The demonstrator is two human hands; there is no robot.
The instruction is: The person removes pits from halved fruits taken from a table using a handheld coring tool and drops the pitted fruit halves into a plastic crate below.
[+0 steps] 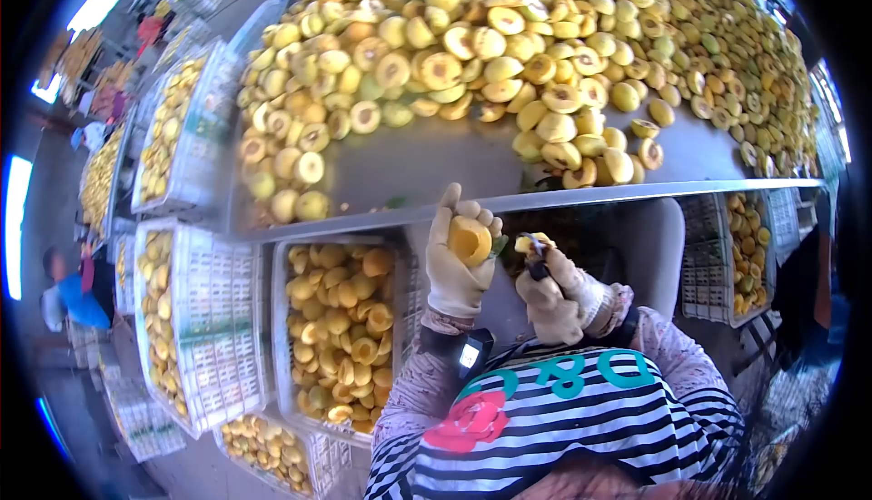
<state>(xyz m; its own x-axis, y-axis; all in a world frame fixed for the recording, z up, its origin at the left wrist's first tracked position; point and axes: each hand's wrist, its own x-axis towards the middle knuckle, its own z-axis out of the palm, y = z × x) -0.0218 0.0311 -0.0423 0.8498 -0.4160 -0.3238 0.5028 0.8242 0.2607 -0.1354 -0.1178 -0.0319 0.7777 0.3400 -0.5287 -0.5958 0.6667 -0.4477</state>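
Palm up in a pale glove, my left hand [457,268] holds a hollowed yellow peach half [470,242], with the fingers curled behind it. My right hand [556,302], also gloved, is closed around a small pitting tool [538,270] with a dark handle. A yellowish piece of fruit [527,243] sits at the tool's tip. Both hands are just below the front edge of a metal table [427,159], where many peach halves [490,43] are heaped, some with pits showing. Part of the tool is hidden by my fingers.
A crate [280,336] of hollowed halves stands below the table on the left, beside stacked white crates [222,318]. Under the edge, a grey tub [668,246] holds dark scraps. Another crate [713,273] is at right. A person in blue [80,298] is far left.
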